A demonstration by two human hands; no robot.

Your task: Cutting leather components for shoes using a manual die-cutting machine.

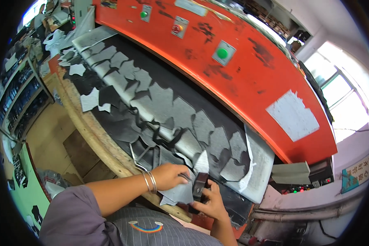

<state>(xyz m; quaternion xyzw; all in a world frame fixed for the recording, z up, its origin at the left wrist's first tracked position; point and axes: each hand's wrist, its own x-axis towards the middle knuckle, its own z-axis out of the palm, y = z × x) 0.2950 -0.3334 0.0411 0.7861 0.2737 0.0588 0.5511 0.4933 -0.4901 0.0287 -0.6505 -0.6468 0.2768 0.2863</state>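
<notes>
My left hand point(168, 177), with bangles at its wrist, is closed on light grey cut pieces point(179, 194) close to my body. Beside it my right hand point(211, 201) curls its fingers round a dark block point(199, 185) that stands against the pieces. A pale, pointed scrap point(201, 163) sticks up just beyond the block. Past my left hand, a thin metal frame like a cutting die point(140, 158) lies among dark scraps. Grey sheet material point(166, 100) with cut outlines stretches along the white pad beyond both hands.
A large orange-red machine beam point(250, 74) with a green button point(222, 53) and a red button point(177, 28) spans the far side. A worn wooden edge point(96, 141) borders the table on my left. White offcuts point(90, 99) lie far left; a shelf rack point(22, 96) stands beyond.
</notes>
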